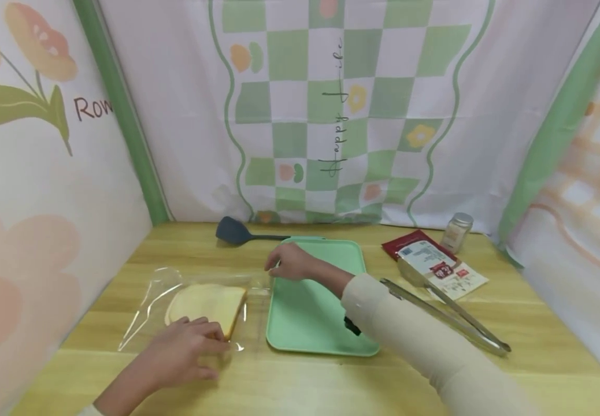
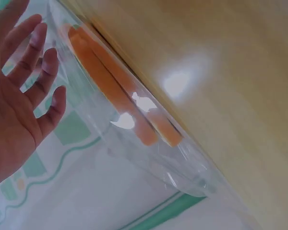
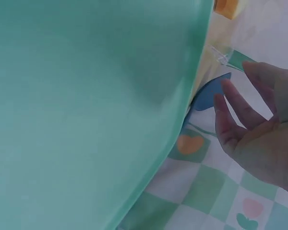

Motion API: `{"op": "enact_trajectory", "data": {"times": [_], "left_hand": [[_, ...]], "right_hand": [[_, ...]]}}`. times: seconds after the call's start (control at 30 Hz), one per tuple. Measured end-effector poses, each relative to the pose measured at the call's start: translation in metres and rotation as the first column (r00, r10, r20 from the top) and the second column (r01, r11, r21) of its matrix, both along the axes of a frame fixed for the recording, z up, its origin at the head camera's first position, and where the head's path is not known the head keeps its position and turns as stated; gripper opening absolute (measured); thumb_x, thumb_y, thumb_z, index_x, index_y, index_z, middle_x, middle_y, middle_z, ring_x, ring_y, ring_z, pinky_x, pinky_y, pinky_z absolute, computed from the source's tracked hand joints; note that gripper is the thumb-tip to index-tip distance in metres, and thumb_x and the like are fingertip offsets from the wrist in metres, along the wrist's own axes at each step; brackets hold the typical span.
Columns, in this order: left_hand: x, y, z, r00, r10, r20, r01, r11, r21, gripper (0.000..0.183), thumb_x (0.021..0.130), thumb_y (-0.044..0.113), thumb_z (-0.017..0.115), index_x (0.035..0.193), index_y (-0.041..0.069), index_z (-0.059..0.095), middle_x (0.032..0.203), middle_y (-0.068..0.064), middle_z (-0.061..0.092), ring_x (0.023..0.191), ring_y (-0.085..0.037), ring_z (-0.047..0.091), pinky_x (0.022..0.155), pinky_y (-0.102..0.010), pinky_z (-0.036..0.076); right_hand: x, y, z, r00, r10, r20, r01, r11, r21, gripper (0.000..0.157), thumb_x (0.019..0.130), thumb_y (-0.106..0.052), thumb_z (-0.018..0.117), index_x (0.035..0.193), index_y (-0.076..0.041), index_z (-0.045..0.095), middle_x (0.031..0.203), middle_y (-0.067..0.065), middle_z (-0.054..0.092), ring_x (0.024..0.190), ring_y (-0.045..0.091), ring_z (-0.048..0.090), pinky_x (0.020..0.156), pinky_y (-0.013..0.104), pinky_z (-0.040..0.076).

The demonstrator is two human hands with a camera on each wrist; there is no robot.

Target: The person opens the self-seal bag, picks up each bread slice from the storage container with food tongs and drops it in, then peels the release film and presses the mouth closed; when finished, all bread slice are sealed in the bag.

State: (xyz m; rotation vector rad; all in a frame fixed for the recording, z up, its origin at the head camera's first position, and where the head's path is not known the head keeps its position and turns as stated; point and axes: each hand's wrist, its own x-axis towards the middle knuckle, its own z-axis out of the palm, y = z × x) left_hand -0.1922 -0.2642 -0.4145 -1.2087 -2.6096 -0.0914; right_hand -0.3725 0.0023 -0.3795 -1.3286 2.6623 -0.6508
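A clear plastic bag (image 1: 146, 309) lies on the left side of the table with sliced bread (image 1: 208, 303) inside. In the left wrist view two bread slices (image 2: 110, 79) show edge-on through the film. My left hand (image 1: 185, 349) is at the near edge of the bread, its fingers spread apart and holding nothing. Beside the bag lies a light green tray (image 1: 310, 323). Over the tray's far left part is my right hand (image 1: 292, 263), fingers loosely bent, with nothing between them. The bag's gathered end (image 3: 222, 56) is close to its fingertips in the right wrist view.
Behind the tray lies a dark blue spatula (image 1: 233, 231), its handle reaching the tray's far edge. To the right are metal tongs (image 1: 451, 315), a red and white packet (image 1: 435, 266) and a small lidded jar (image 1: 457, 232). Printed curtains (image 1: 185, 115) enclose the table.
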Motion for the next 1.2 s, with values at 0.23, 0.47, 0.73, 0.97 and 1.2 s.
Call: {"op": "enact_trajectory", "data": {"times": [0.23, 0.47, 0.73, 0.97, 1.2], "left_hand": [[-0.002, 0.011, -0.003, 1.000, 0.013, -0.027, -0.015, 0.998, -0.062, 0.027, 0.074, 0.041, 0.082, 0.099, 0.033, 0.076, 0.097, 0.015, 0.065, 0.085, -0.007, 0.056, 0.062, -0.025, 0.043], [-0.006, 0.017, -0.009, 0.995, 0.003, -0.101, -0.012, 0.995, -0.094, 0.016, 0.074, 0.027, 0.082, 0.087, 0.034, 0.076, 0.084, 0.015, 0.063, 0.073, -0.006, 0.053, 0.053, -0.019, 0.033], [-0.008, 0.025, -0.014, 0.990, 0.052, -0.131, -0.066, 0.992, -0.106, 0.015, 0.073, 0.035, 0.082, 0.081, 0.031, 0.070, 0.085, 0.013, 0.060, 0.072, -0.008, 0.050, 0.051, -0.022, 0.036], [-0.002, 0.030, -0.016, 0.999, 0.005, -0.051, -0.010, 0.995, -0.098, 0.020, 0.077, 0.024, 0.080, 0.067, 0.028, 0.063, 0.082, 0.013, 0.060, 0.068, -0.003, 0.054, 0.050, -0.021, 0.039], [0.002, 0.031, -0.009, 0.997, -0.009, 0.079, 0.022, 0.984, -0.175, 0.019, 0.082, 0.036, 0.077, 0.075, 0.029, 0.061, 0.085, 0.012, 0.059, 0.071, -0.003, 0.053, 0.055, -0.023, 0.042]], "right_hand": [[-0.015, -0.017, -0.016, 0.997, -0.042, 0.067, 0.039, 0.998, 0.047, 0.012, 0.086, -0.006, 0.072, 0.095, -0.008, 0.080, 0.098, 0.002, 0.076, 0.097, 0.017, 0.070, 0.083, 0.022, 0.053], [-0.018, -0.024, -0.023, 0.996, -0.067, 0.051, 0.067, 0.998, 0.001, 0.008, 0.083, -0.005, 0.075, 0.089, -0.007, 0.080, 0.086, 0.001, 0.076, 0.078, 0.009, 0.069, 0.071, 0.016, 0.051], [-0.020, -0.027, -0.029, 0.993, -0.113, 0.030, 0.115, 0.992, -0.060, 0.009, 0.082, -0.001, 0.073, 0.083, -0.008, 0.078, 0.083, 0.002, 0.076, 0.077, 0.012, 0.069, 0.072, 0.019, 0.051], [-0.024, -0.029, -0.035, 0.981, -0.186, 0.052, 0.187, 0.982, -0.015, 0.011, 0.085, -0.002, 0.070, 0.087, -0.009, 0.079, 0.086, 0.000, 0.076, 0.083, 0.013, 0.068, 0.076, 0.022, 0.053], [-0.025, -0.034, -0.036, 0.971, -0.231, 0.056, 0.231, 0.973, 0.011, 0.014, 0.088, -0.003, 0.068, 0.090, -0.011, 0.079, 0.090, -0.002, 0.075, 0.087, 0.014, 0.068, 0.079, 0.026, 0.054]]}}
